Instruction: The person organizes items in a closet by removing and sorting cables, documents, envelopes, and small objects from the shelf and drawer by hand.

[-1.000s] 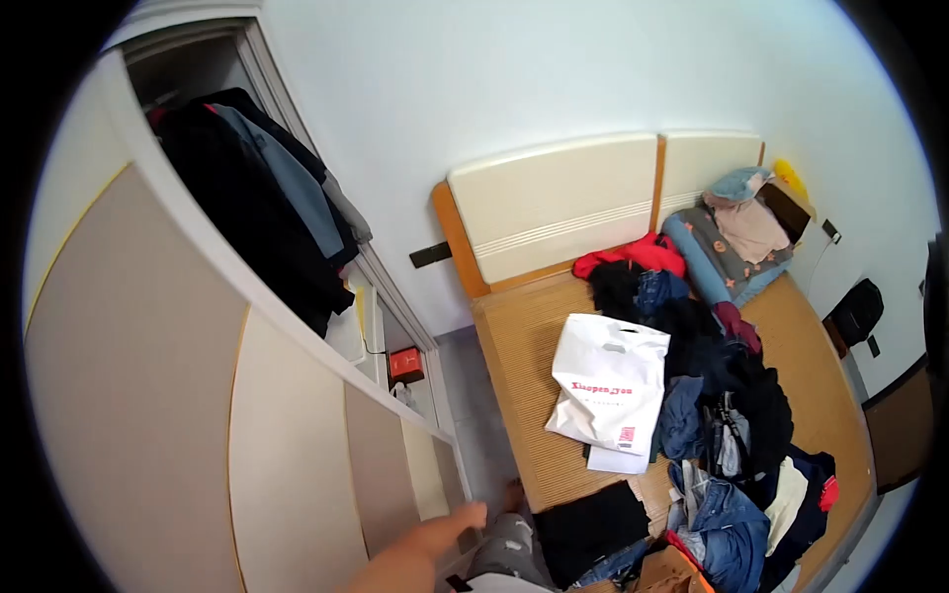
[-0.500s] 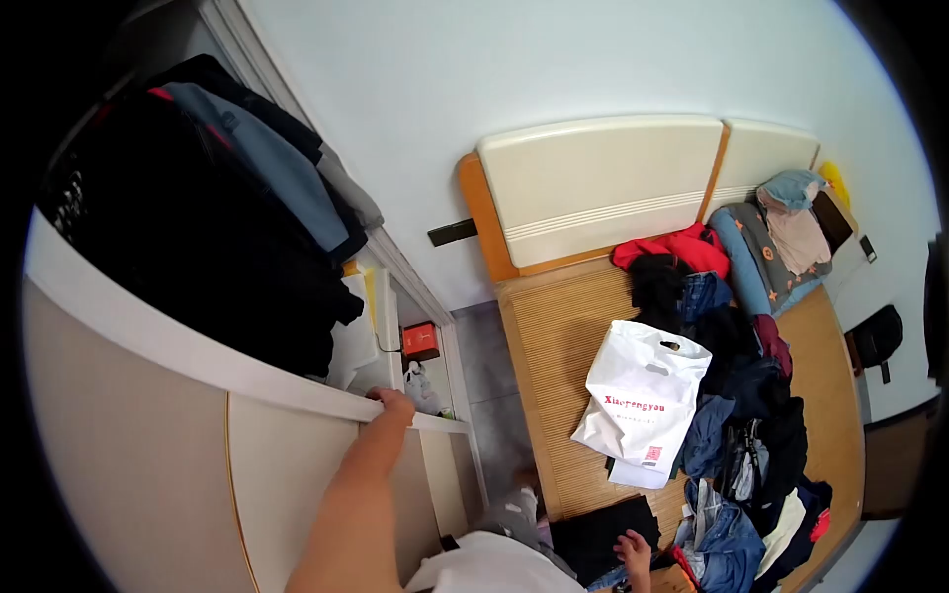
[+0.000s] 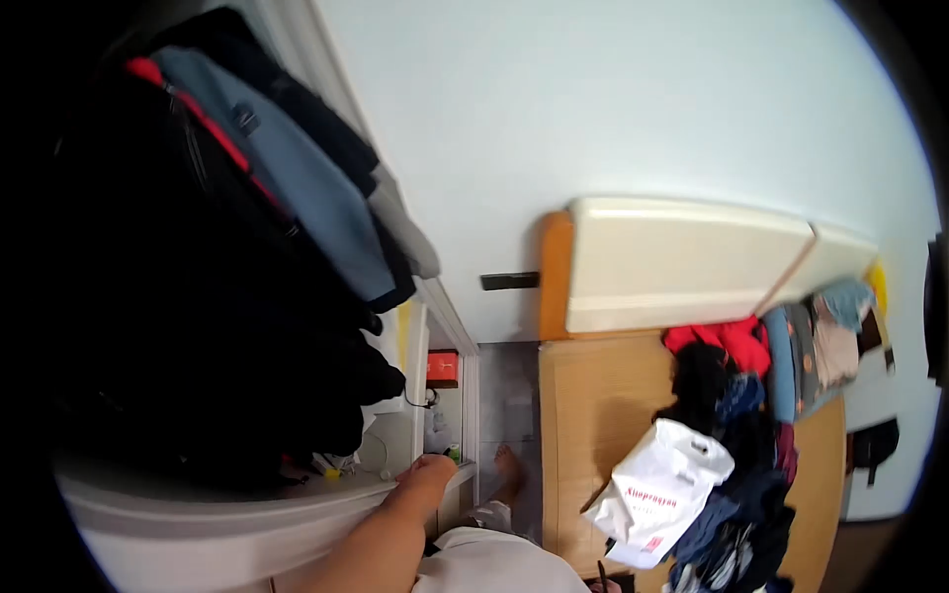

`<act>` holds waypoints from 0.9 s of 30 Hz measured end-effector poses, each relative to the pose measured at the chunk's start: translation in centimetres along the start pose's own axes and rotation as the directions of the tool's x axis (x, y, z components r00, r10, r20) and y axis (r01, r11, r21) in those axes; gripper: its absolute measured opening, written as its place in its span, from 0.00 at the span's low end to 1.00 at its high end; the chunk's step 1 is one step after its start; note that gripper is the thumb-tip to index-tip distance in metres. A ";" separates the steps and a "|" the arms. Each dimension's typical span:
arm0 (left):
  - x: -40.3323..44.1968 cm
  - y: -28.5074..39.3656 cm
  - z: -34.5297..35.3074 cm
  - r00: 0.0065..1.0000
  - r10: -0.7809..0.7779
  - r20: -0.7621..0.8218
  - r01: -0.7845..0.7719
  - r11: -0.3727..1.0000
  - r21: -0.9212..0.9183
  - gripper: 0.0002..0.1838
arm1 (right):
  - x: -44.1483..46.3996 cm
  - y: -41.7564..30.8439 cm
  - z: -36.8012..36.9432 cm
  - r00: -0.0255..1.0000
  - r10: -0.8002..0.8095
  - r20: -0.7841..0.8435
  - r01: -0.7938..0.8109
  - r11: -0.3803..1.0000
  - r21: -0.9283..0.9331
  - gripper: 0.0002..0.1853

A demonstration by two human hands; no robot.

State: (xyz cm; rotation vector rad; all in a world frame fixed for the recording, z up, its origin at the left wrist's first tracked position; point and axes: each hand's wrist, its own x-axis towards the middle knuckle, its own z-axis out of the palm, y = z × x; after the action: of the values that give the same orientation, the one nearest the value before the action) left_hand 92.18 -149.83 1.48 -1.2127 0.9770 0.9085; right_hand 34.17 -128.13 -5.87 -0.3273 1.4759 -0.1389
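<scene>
My left hand [image 3: 427, 476] is closed over the pale front edge of the open wardrobe [image 3: 381, 499], its fingertips blurred. Dark garments [image 3: 227, 326] hang inside, with a grey-blue one [image 3: 287, 168] among them. Only a sliver of my right hand [image 3: 607, 586] shows at the bottom edge of the view, beside something narrow and black [image 3: 601, 571]; its fingers are mostly cut off. Above it, on the bed, lies a white plastic bag [image 3: 657, 494] with red lettering.
Piled clothes [image 3: 741, 465] cover the bed's right part, with a red garment [image 3: 727, 344] near the cream headboard [image 3: 682, 267]. Rolled bedding [image 3: 791, 361] lies beyond. A red box [image 3: 442, 369] sits in a wardrobe cubby. Grey floor [image 3: 509, 395] runs between wardrobe and bed.
The view has swung toward the wardrobe, so the bed sits lower and farther right. My left hand stays at the wardrobe edge. My right hand, earlier over dark folded cloth, is now nearly out of view.
</scene>
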 end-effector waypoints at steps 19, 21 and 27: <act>1.5 2.8 -8.9 0.878 0.196 -0.436 -0.469 0.527 -0.709 0.22 | 7.5 -58.4 43.6 0.359 0.115 0.926 0.915 0.155 -0.373 0.25; 0.9 1.7 -8.6 0.893 0.093 -0.440 -0.438 0.407 -0.802 0.23 | 7.4 -58.3 46.6 0.314 0.231 0.921 0.945 0.013 -0.326 0.24; 3.4 3.3 -6.2 0.921 -0.300 -0.250 -0.261 0.004 -0.965 0.26 | 21.2 -57.9 47.7 0.262 0.533 0.804 0.963 -0.094 -0.251 0.22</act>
State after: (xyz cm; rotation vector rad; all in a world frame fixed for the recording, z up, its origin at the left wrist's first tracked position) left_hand 89.47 -155.38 -3.30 -2.8202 0.4023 1.4566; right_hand 89.63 -182.94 -5.78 -1.8447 -0.3001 0.7619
